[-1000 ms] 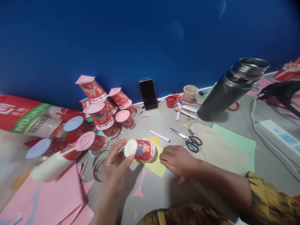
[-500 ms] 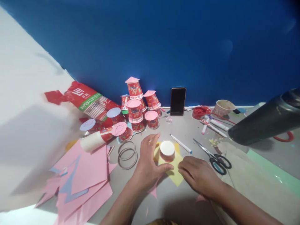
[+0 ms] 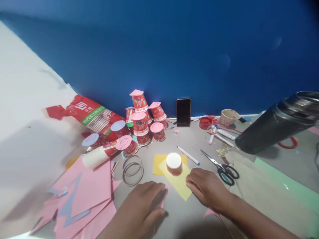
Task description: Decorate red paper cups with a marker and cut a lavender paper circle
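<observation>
A small red cup (image 3: 174, 164) stands upside down, white base up, on a pale yellow sheet (image 3: 180, 186). Beneath that lies a darker yellow sheet (image 3: 158, 164). My left hand (image 3: 142, 204) is at the lower middle, thumb and fingers apart, holding nothing, near a pink paper scrap. Just right of the pale yellow sheet, my right hand (image 3: 208, 187) rests with its fingers curled; whatever they may hold is hidden. Beyond it are black-handled scissors (image 3: 224, 169) and a white marker (image 3: 188, 155) with a blue end.
Red cups with pink tops (image 3: 140, 122) are stacked behind, beside a bag of paper cups (image 3: 97, 116). Pink sheets (image 3: 92, 192) and grey rings (image 3: 133, 170) lie left. A phone (image 3: 183, 113) leans on the wall; a dark flask (image 3: 271, 126) stands right.
My left hand has moved away from the cup, down and to the left, uncovering more of the darker yellow sheet. My right hand stays beside the paper. The camera view has shifted slightly.
</observation>
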Available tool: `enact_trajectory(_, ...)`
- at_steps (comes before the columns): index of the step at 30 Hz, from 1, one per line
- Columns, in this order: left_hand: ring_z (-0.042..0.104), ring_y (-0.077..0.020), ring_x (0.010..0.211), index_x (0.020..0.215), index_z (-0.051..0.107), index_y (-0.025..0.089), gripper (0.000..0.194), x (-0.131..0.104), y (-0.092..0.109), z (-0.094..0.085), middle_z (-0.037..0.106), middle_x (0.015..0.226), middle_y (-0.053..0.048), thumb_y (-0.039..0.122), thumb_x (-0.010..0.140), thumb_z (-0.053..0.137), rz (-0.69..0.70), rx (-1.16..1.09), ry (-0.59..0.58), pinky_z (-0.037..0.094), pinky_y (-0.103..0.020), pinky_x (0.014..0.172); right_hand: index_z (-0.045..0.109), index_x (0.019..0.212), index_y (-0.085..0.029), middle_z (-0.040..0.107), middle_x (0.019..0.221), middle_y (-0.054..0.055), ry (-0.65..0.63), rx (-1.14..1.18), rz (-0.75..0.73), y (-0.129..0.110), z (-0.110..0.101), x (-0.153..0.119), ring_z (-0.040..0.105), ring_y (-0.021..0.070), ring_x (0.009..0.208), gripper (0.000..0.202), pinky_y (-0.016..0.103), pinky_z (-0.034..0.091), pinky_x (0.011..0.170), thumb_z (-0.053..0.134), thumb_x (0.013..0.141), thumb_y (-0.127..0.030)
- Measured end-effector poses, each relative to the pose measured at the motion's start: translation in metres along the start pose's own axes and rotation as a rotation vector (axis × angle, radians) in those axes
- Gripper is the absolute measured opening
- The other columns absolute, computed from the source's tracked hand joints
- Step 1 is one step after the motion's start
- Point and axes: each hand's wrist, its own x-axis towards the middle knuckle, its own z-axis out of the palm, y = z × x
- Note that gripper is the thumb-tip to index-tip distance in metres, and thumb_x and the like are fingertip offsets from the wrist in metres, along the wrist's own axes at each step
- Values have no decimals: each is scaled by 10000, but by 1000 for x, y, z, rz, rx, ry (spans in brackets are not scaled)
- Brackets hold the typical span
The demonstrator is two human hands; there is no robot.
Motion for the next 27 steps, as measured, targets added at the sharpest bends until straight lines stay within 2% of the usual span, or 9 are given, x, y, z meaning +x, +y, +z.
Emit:
enact_trajectory(3,776,-291,1097,1355,654,297,394,3,-9,13,788,1248,-89,340,969,716,57,31,186,668,-407,909,651,870,-211,674,828,35,2,-9,13,0,0,1,596,186,773,246,318,324,704,504,1066,-232)
enact_trajectory(6,733,-278,1187,1369,614,278,347,19,-2,24,733,1300,-115,287,1022,632,127,58,398,638,-410,975,660,879,-207,682,839,39,-28,-26,29,0,-1,3,607,186,790,224,312,334,719,531,1060,-237)
enact_trajectory(8,689,-288,1260,1382,598,262,355,32,6,31,687,1353,-136,243,1028,612,163,113,486,605,-437,1036,666,894,-203,690,855,44,-45,-37,38,0,-2,4,616,188,806,204,310,343,727,548,1056,-237)
enact_trajectory(12,640,-316,1317,1480,515,232,459,56,15,45,656,1387,-166,198,1028,580,245,216,508,574,-472,1064,668,905,-198,693,868,49,-78,-52,44,0,-4,6,620,194,813,198,310,356,730,560,1061,-256)
enact_trajectory(18,525,-430,1423,1664,238,187,806,74,-1,59,508,1548,-247,276,981,657,114,345,496,524,-604,1105,687,944,-193,710,922,63,-153,-88,46,-2,-9,8,616,204,846,206,318,364,738,563,1079,-287)
enact_trajectory(20,487,-439,1456,1679,195,193,859,79,-6,61,461,1573,-250,282,969,671,55,337,505,497,-623,1137,693,931,-190,715,927,66,-175,-106,52,-3,-10,8,617,203,851,223,321,365,742,556,1082,-278)
enact_trajectory(24,430,-442,1490,1637,330,207,781,87,-15,59,416,1561,-232,283,944,683,-123,227,599,432,-668,1187,698,909,-188,721,923,64,-194,-120,56,-4,-11,10,624,200,851,227,322,367,738,560,1075,-261)
enact_trajectory(27,425,-430,1493,1597,433,235,801,86,-21,51,449,1509,-197,268,863,751,-215,-62,647,416,-665,1204,705,918,-191,724,920,58,-190,-113,69,-5,-11,10,633,198,850,217,324,371,734,564,1070,-254)
